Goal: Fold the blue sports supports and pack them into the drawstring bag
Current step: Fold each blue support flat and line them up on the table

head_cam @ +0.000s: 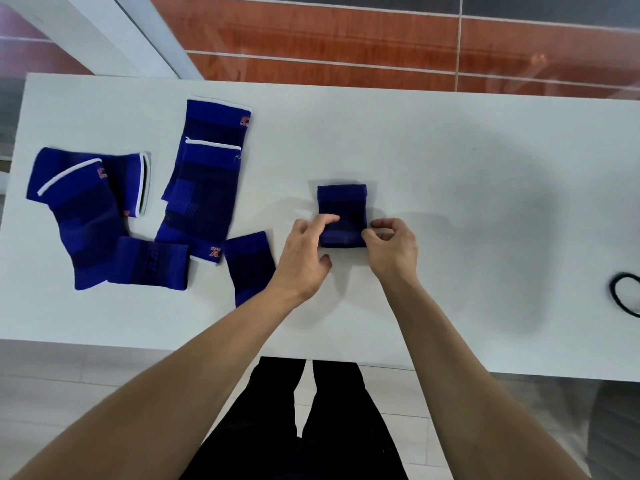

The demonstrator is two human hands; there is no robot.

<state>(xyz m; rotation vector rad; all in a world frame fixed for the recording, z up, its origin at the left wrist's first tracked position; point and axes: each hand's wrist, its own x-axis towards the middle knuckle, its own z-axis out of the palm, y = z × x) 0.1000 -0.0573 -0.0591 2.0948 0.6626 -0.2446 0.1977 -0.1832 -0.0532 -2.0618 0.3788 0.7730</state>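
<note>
A small blue support [343, 206] lies flat on the white table [467, 188], near the middle. My left hand [306, 251] rests fingertips on its left side, with the thumb under its near-left corner. My right hand [394, 245] pinches its near-right corner. Several more blue supports lie to the left: a long one with white trim [207, 174], an ankle-shaped one [79, 209], and two small ones [150, 259] [249, 265]. A black cord loop [627, 296] shows at the right edge; whether it belongs to the bag I cannot tell.
The table's near edge runs just above my legs. A red-brown tiled floor lies beyond the far edge, and a white frame stands at the upper left.
</note>
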